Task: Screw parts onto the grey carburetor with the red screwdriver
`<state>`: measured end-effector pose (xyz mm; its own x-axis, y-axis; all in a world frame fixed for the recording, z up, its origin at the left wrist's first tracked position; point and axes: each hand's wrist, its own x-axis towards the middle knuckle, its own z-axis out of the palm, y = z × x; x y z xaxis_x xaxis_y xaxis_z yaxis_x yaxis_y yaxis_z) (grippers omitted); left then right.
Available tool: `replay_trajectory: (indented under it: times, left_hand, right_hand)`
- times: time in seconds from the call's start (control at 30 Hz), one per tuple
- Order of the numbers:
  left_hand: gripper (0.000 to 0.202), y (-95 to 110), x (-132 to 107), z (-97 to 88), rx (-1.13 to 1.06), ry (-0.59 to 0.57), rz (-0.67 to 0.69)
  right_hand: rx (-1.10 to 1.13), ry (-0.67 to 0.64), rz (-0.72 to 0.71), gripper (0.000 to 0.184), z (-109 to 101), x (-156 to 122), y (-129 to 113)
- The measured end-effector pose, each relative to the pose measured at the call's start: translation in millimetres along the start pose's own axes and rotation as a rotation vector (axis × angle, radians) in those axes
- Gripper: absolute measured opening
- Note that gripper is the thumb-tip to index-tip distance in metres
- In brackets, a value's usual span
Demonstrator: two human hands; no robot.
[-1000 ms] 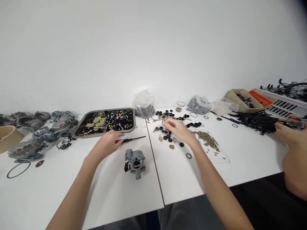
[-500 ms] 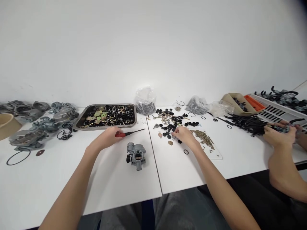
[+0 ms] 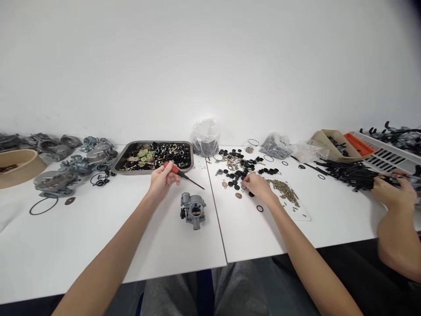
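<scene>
Centre frame: my left hand [image 3: 161, 179] pinches a red-handled screwdriver [image 3: 182, 174] above the carburetor [image 3: 193, 210]; my right hand [image 3: 258, 186], fingers curled, touches black caps [image 3: 234, 177]; no legible writing

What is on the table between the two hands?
In the head view, the small grey metal carburetor sits between the left hand and right hand, slightly nearer the camera.

Both bare forearms are stretched forward. The left hand [image 3: 162, 179] is curled closed, thumb uppermost; the right hand [image 3: 258, 185] is lowered palm-down, fingers [image 3: 247, 186] pinched.
</scene>
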<state>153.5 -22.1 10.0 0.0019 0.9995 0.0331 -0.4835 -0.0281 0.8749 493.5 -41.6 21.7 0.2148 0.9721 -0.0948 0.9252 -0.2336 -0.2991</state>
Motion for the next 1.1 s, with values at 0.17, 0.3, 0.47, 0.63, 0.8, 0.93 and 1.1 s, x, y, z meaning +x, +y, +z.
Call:
replay_trajectory:
  times: [0.17, 0.3, 0.47, 0.63, 0.8, 0.93, 1.1]
  left_hand:
    - [0.038, -5, -8, 13.3, -0.094, 0.001, 0.035]
    - [0.038, -3, -11, 18.3, -0.129, -0.039, 0.024]
    - [0.038, -5, -9, 16.5, -0.113, 0.023, 0.027]
    - [0.038, -6, -6, 12.6, -0.083, 0.097, 0.1]
    - [0.039, -1, -3, 10.0, -0.059, 0.128, 0.133]
    - [0.039, -1, -5, 13.2, -0.037, 0.092, 0.132]
    - [0.038, -3, -7, 15.0, -0.013, 0.063, 0.127]
  right_hand:
    - [0.126, 0.068, -0.105, 0.014, -3, -3, 0]
    - [0.285, 0.099, -0.22, 0.013, -8, -10, -21]
    - [0.571, -0.014, -0.566, 0.027, 11, -18, -69]
    - [0.515, -0.051, -0.77, 0.029, 36, -21, -85]
    - [0.425, -0.023, -0.845, 0.032, 40, -24, -73]
    - [0.37, 0.063, -0.948, 0.035, 44, -24, -72]
    - [0.355, 0.14, -1.015, 0.036, 48, -26, -74]
